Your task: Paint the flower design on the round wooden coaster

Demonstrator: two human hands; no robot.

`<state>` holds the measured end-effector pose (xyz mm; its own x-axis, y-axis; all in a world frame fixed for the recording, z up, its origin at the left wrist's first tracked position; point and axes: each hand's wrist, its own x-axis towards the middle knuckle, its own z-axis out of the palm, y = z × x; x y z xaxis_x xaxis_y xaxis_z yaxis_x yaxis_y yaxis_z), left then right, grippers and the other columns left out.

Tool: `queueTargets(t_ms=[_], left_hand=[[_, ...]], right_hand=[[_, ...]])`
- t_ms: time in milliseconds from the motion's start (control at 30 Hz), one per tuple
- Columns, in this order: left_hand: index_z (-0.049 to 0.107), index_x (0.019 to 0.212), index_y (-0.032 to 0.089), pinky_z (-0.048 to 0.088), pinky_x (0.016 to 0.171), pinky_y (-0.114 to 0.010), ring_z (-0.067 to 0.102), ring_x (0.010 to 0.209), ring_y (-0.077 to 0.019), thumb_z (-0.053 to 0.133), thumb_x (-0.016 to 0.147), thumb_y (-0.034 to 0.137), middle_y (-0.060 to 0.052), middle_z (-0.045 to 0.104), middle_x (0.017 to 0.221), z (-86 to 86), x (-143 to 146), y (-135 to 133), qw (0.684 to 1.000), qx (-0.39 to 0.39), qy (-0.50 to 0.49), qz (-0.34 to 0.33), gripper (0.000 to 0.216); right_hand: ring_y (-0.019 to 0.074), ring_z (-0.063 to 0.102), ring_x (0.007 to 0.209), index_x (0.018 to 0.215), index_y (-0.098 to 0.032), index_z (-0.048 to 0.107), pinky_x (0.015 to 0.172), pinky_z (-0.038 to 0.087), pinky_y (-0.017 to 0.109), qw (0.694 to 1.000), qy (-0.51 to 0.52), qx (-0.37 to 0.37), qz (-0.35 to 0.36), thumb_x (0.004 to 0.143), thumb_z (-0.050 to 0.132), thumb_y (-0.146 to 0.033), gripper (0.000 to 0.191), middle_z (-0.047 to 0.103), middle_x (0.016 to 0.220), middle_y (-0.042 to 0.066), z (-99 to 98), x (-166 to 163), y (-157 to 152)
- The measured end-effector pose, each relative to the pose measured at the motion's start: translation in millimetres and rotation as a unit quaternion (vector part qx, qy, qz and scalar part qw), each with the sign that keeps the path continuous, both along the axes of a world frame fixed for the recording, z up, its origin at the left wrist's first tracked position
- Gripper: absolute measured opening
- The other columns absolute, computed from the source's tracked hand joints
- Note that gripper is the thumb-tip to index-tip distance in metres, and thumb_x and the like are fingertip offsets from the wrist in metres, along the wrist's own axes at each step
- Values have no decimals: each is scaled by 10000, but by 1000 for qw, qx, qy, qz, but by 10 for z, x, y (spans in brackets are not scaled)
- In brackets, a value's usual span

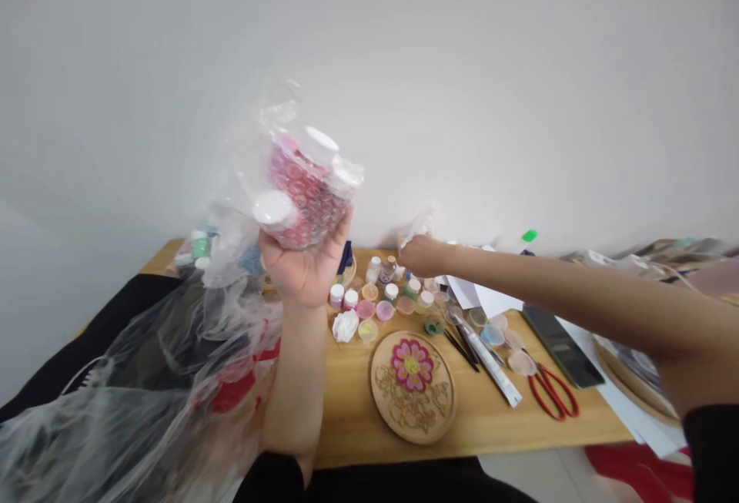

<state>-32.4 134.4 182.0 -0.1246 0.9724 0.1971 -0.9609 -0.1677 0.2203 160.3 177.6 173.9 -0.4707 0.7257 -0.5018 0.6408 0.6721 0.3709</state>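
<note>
The left hand [305,272] cradles bubble-wrapped jars [309,199] between spread fingers; I cannot tell whether the right hand [424,256] pinches.

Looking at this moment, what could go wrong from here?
The bubble-wrapped bundle is held raised in the left hand, so it might slip and fall.
The right hand is beside crowded small jars and could knock one over.
The loose clear plastic near the left forearm may snag.

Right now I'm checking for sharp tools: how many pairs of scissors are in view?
1: the red-handled scissors, on the table beside the dark phone. Others may be hidden.
</note>
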Motion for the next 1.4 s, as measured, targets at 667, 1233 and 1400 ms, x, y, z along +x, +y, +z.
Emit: queueTargets(t_ms=[667,1233,1400], left_hand=[[696,1120,283,449,1097,-431,554,1290,-272,770,688,436,-47,712,1220,-198,0,42,990,89,2,-109,464],[747,1036,225,498,1012,-377,685,1071,-217,569,867,391,-68,752,1115,-270,-66,150,978,129,-75,-147,297],[701,1159,252,481,1007,-332,627,1181,-211,603,872,443,-72,706,1225,-299,-37,180,978,121,-68,-153,359]], right_hand=[[81,576,615,801,-137,638,574,430,202,785,583,-166,-129,861,517,-197,148,623,685,-8,1514,-613,-46],[70,528,497,752,-109,675,512,422,172,867,484,-8,-115,794,474,-45,215,565,516,-20,1537,-851,40],[91,580,542,884,-84,741,536,425,187,887,439,94,-109,833,510,-78,237,696,654,51,1710,-971,96]])
